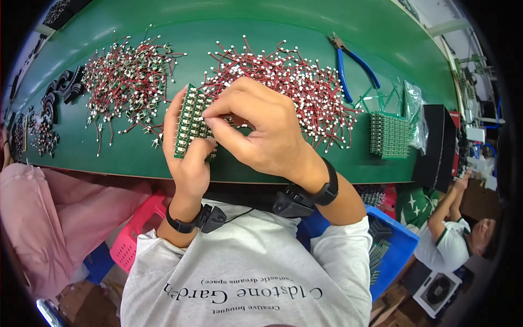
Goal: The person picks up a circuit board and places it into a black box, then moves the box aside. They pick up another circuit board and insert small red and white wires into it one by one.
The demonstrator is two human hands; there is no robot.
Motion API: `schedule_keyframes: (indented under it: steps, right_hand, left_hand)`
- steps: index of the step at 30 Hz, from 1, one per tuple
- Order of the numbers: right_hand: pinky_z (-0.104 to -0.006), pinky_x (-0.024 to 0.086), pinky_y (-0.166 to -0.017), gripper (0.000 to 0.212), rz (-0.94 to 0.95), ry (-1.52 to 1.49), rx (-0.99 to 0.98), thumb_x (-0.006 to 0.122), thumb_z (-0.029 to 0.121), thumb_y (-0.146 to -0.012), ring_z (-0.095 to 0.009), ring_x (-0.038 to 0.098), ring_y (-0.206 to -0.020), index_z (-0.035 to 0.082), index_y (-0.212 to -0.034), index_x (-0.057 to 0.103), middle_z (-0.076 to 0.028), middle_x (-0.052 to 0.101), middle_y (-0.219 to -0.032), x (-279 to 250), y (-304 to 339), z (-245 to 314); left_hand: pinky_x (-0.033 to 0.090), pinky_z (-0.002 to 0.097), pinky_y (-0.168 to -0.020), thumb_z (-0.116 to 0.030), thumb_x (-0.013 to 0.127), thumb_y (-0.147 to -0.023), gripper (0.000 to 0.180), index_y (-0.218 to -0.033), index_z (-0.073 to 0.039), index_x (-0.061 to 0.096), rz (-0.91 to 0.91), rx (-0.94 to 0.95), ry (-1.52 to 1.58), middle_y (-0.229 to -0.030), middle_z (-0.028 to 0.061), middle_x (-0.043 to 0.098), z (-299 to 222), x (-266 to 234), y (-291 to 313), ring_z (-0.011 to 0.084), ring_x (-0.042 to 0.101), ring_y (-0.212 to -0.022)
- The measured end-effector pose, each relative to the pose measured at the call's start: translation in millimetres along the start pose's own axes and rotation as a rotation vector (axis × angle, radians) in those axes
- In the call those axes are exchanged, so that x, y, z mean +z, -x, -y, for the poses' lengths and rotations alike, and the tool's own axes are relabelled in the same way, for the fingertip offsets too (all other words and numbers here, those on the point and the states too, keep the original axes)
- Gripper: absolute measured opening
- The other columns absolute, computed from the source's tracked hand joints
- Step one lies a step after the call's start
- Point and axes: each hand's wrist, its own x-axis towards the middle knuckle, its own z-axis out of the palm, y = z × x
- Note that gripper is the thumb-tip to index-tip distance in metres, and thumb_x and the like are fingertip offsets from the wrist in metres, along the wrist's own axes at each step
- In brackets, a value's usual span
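Observation:
In front of my chest, over the near part of the green worktable (305,169), my left hand (188,171) grips a green circuit board panel (188,122) by its sides. Rows of small pale connectors cover the panel's face, and thin pins stick out along its left edge. My right hand (259,122) is pinched, thumb and forefinger against the panel's right side; whatever lies between the fingertips is too small to make out. Just beyond my hands spreads a heap of short red wires with white plugs (321,90).
Another heap of wired pieces with small green boards (128,76) lies left, near black strips (71,90). Blue-handled cutters (340,54), stacked circuit panels (389,136), a clear plastic bag (415,117) and a black box (436,139) are right. Co-workers sit on both sides.

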Motion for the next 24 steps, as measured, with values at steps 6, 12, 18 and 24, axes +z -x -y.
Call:
schedule_keyframes:
  steps: [6,12,18,24]
  right_hand:
    - [-0.0253,0.052,-0.053,0.010,-0.073,0.089,0.057,0.072,0.002,-0.073,-0.015,0.064,-0.062,0.002,-0.083,0.069,-0.007,0.064,-0.075,-3.7,1.3,0.2]
    - [-0.0244,0.051,-0.051,0.009,-0.092,0.123,0.050,0.072,0.002,-0.074,-0.014,0.064,-0.059,0.002,-0.082,0.069,-0.007,0.065,-0.074,-3.9,5.5,-1.1]
    - [-0.0239,0.049,-0.048,0.008,-0.098,0.119,0.044,0.073,0.002,-0.074,-0.013,0.063,-0.056,0.002,-0.081,0.068,-0.006,0.065,-0.071,-2.9,5.5,-0.9]
    - [-0.0238,0.047,-0.047,0.008,-0.087,0.123,0.043,0.073,0.002,-0.074,-0.012,0.062,-0.055,0.002,-0.081,0.068,-0.006,0.064,-0.070,-3.2,5.5,-0.6]
  left_hand:
    - [0.041,0.0171,-0.060,0.010,0.041,-0.077,0.073,-0.150,0.003,0.033,0.088,0.082,-0.103,-0.110,0.0061,0.058,2.3,11.5,8.0,0.0038,0.051,-0.073]
    - [0.038,0.0169,-0.059,0.011,0.041,-0.080,0.073,-0.152,0.004,0.030,0.123,0.066,-0.081,-0.102,0.0032,0.060,0.2,15.6,10.5,0.0020,0.049,-0.070]
    - [0.038,0.0180,-0.057,0.009,0.042,-0.079,0.072,-0.150,0.005,0.033,0.117,0.059,-0.081,-0.099,0.0026,0.060,-1.9,13.5,10.8,0.0021,0.048,-0.069]
    - [0.040,0.0176,-0.058,0.009,0.042,-0.076,0.072,-0.148,0.005,0.037,0.094,0.022,-0.065,-0.103,0.0047,0.062,-2.3,12.7,10.9,0.0029,0.051,-0.071]
